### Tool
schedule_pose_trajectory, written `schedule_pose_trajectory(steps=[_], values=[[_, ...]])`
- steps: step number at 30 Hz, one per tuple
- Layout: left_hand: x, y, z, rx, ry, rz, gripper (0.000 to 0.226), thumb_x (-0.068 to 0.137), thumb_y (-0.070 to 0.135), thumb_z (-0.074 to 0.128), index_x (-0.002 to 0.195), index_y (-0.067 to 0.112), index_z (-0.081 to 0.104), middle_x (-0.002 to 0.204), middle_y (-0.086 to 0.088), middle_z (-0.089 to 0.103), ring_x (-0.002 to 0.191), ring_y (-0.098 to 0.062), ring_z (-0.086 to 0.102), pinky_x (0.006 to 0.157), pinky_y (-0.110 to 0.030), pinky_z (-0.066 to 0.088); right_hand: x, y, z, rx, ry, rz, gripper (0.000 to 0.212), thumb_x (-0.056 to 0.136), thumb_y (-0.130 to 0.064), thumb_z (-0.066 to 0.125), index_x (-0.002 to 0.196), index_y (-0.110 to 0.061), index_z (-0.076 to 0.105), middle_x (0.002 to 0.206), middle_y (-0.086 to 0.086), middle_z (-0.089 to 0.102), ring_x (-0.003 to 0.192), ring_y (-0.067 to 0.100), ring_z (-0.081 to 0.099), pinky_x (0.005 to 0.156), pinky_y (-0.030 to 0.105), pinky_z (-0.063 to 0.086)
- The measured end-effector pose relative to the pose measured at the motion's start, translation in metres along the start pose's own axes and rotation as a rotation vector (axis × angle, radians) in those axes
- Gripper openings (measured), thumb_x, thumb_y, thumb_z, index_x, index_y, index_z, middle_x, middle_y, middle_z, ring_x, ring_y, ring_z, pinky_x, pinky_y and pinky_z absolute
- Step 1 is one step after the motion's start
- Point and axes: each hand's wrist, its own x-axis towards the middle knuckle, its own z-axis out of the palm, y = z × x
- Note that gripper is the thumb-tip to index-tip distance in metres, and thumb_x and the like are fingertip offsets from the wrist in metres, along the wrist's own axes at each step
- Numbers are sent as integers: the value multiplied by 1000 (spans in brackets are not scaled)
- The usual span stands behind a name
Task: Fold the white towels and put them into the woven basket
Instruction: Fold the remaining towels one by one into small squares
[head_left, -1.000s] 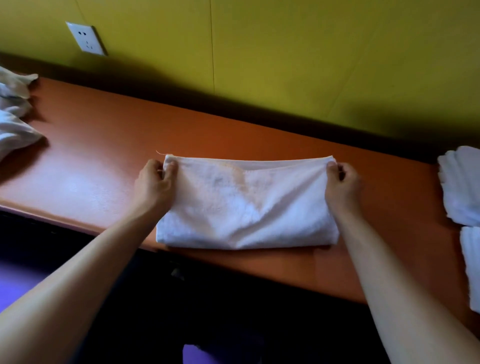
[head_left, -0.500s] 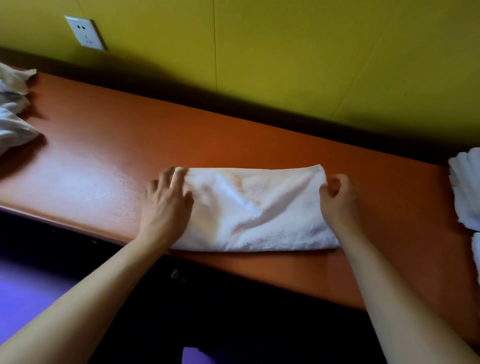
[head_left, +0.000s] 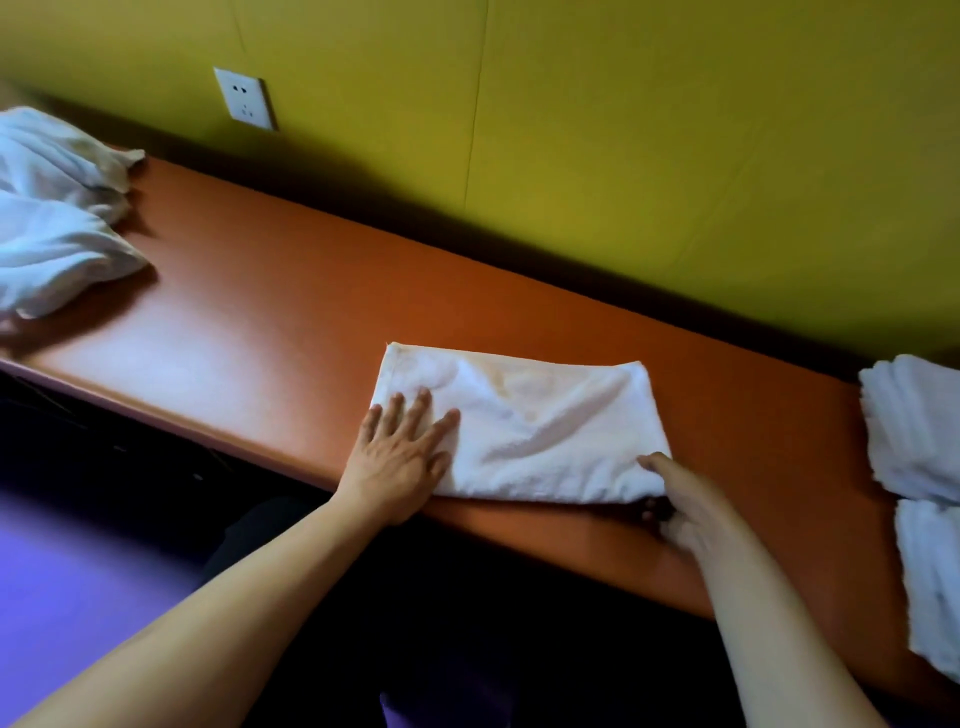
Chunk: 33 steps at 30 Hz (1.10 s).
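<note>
A white towel, folded into a long rectangle, lies on the orange table near its front edge. My left hand lies flat on the towel's left end, fingers spread and straight. My right hand is at the towel's near right corner, with the thumb on top and the fingers under the edge, pinching it; the hand is blurred. No woven basket is in view.
A heap of unfolded white towels sits at the table's far left. Two folded white towels lie at the right edge, one nearer to me. A yellow wall with a socket runs behind the table.
Both hands let go of the towel's far corners. My left hand moved onto the towel's left end and flattened. My right hand dropped to the near right corner. The view swung left.
</note>
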Motion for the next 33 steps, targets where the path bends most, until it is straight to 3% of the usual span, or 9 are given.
schedule_pose_trajectory(steps=[6, 9, 13, 15, 21, 25, 27, 30, 33], values=[[-7, -16, -8, -158, 168, -226, 54, 93, 44, 55, 144, 28, 46, 156, -13, 34, 135, -42, 40, 106, -48, 36, -39, -31, 25, -118, 117, -528, 19, 83, -16, 65, 94, -1, 69, 76, 7, 65, 68, 23, 57, 60, 30, 40], [-7, -32, -5, -362, 192, -316, 50, 88, 39, 63, 135, 27, 52, 137, -12, 42, 113, -40, 47, 100, -43, 39, -71, -49, 58, -215, 115, -725, 11, 85, -18, 64, 87, -9, 70, 75, 3, 68, 70, 19, 59, 57, 30, 41], [-5, -39, -4, -680, 243, -375, 41, 94, 33, 58, 134, 27, 57, 131, -12, 48, 118, -39, 47, 105, -40, 32, -119, -54, 121, -277, 26, -929, 8, 87, -18, 65, 86, -12, 70, 71, 2, 63, 63, 10, 51, 57, 23, 38], [-1, -47, -9, -842, 228, -444, 36, 98, 38, 47, 129, 25, 63, 129, -14, 55, 122, -36, 49, 108, -40, 34, -142, -39, 155, -351, -67, -959, 9, 91, -16, 64, 91, -12, 72, 71, 0, 63, 66, 12, 52, 59, 18, 40], [-7, -58, -23, -1101, 271, -440, 49, 86, 40, 30, 92, 13, 70, 100, -12, 71, 100, -33, 64, 89, -42, 51, -154, 23, 226, -931, -271, -770, 40, 94, -39, 51, 130, -23, 57, 124, 9, 64, 118, 33, 57, 96, 38, 45], [-6, -61, -16, -1007, 207, -425, 54, 79, 49, 37, 106, 15, 70, 100, -15, 70, 100, -36, 65, 89, -46, 53, -150, 20, 222, -973, -436, -734, 60, 93, -39, 50, 149, -23, 34, 133, 13, 53, 126, 34, 51, 107, 41, 41], [0, -63, -4, -976, 178, -447, 54, 82, 46, 42, 121, 21, 67, 112, -14, 65, 108, -35, 61, 97, -45, 50, -145, 14, 210, -872, -464, -743, 58, 95, -34, 52, 150, -24, 39, 129, 11, 58, 119, 28, 57, 105, 38, 44], [-4, -53, -14, -927, 281, -458, 40, 95, 35, 40, 115, 13, 67, 108, -18, 65, 105, -40, 59, 93, -44, 47, -131, 4, 184, -504, -348, -834, 31, 95, -17, 57, 124, -19, 67, 99, 0, 70, 89, 16, 65, 86, 30, 52], [-8, -44, -20, -783, 325, -448, 44, 101, 42, 37, 109, 8, 63, 108, -15, 64, 105, -36, 56, 90, -42, 41, -105, -1, 156, -488, 25, -921, 24, 88, -18, 66, 112, -18, 67, 94, 0, 62, 86, 19, 59, 78, 31, 47]])
